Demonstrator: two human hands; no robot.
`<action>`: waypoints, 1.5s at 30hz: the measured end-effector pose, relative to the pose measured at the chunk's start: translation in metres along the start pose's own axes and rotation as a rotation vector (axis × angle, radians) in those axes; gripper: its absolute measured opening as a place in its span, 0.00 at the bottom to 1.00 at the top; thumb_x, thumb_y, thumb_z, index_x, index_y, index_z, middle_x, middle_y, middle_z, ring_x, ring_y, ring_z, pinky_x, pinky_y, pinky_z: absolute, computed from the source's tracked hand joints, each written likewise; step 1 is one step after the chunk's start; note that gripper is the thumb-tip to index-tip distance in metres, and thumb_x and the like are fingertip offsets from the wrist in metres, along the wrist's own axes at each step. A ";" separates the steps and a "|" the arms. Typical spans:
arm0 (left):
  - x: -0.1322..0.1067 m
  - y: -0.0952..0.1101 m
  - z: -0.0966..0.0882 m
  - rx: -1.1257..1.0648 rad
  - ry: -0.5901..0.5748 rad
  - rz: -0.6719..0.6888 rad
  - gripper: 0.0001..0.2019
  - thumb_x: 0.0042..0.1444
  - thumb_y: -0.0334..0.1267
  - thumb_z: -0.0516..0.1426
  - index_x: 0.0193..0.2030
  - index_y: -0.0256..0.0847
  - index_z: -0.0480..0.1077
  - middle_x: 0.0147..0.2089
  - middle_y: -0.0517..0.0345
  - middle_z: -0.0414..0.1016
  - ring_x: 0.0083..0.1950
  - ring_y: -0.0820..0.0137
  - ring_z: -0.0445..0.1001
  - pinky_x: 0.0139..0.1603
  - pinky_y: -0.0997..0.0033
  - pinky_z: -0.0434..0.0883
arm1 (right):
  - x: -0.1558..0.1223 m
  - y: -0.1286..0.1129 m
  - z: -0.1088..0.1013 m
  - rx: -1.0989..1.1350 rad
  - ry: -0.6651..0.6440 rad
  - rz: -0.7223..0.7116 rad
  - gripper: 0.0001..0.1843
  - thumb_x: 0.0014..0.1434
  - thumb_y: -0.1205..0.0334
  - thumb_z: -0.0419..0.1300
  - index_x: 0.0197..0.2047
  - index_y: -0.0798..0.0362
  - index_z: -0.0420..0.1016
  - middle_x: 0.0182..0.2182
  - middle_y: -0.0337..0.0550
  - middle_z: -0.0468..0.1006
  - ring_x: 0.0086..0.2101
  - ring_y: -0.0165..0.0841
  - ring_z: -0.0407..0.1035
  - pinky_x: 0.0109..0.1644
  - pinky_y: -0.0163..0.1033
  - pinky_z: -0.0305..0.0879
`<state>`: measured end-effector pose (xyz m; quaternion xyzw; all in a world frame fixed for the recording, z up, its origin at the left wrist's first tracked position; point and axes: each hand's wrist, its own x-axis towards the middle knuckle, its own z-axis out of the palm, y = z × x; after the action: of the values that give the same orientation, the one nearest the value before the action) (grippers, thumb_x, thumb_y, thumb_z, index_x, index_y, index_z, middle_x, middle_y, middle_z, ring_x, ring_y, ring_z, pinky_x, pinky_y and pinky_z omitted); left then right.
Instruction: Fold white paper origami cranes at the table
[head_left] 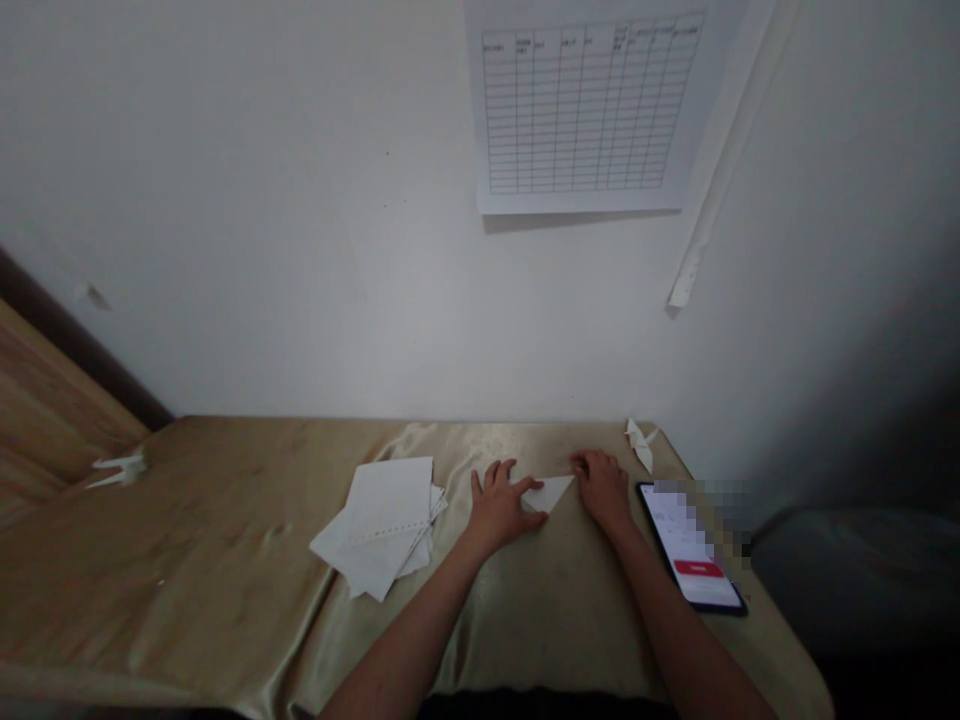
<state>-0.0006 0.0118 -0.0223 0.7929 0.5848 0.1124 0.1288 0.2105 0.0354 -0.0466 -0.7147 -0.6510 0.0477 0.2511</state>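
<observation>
A small white folded paper [551,493], triangular in outline, lies on the cloth between my hands. My left hand [501,508] holds its left part down with thumb and forefinger, while the other fingers are spread over the cloth. At the paper's right tip, my right hand [602,488] has its fingers curled in and closed at the point. The undersides of both hands are hidden. Left of my left hand is a loose stack of white paper sheets [390,505], the top ones turned at different angles.
A folded paper crane [641,445] lies at the back right corner. A lit phone [694,560] is right of my right forearm. Another white folded paper [118,468] lies far left, near a wooden panel [60,400]. A wall with a printed table sheet [581,115] rises behind the satin cloth [225,540].
</observation>
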 end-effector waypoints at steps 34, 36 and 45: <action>0.006 -0.015 -0.001 -0.042 0.019 0.045 0.19 0.54 0.52 0.63 0.54 0.70 0.72 0.75 0.65 0.46 0.74 0.47 0.44 0.70 0.35 0.40 | -0.014 -0.001 -0.006 -0.096 -0.017 -0.144 0.14 0.66 0.58 0.51 0.51 0.48 0.72 0.49 0.46 0.73 0.51 0.40 0.64 0.52 0.43 0.56; 0.006 -0.015 -0.001 -0.044 0.022 0.050 0.19 0.54 0.52 0.63 0.54 0.70 0.72 0.75 0.64 0.46 0.74 0.47 0.44 0.70 0.35 0.40 | -0.015 -0.001 -0.007 -0.105 -0.013 -0.163 0.14 0.66 0.58 0.51 0.51 0.48 0.72 0.49 0.46 0.73 0.51 0.40 0.64 0.53 0.43 0.56; 0.007 -0.017 0.002 -0.026 0.017 0.050 0.20 0.55 0.54 0.62 0.55 0.70 0.71 0.75 0.64 0.46 0.74 0.47 0.45 0.70 0.36 0.40 | -0.015 0.002 -0.011 -0.026 -0.042 -0.173 0.16 0.60 0.57 0.57 0.52 0.46 0.74 0.49 0.46 0.72 0.52 0.41 0.63 0.54 0.44 0.57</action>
<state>-0.0136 0.0228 -0.0296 0.8045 0.5645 0.1301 0.1314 0.2142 0.0178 -0.0421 -0.6580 -0.7159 0.0323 0.2313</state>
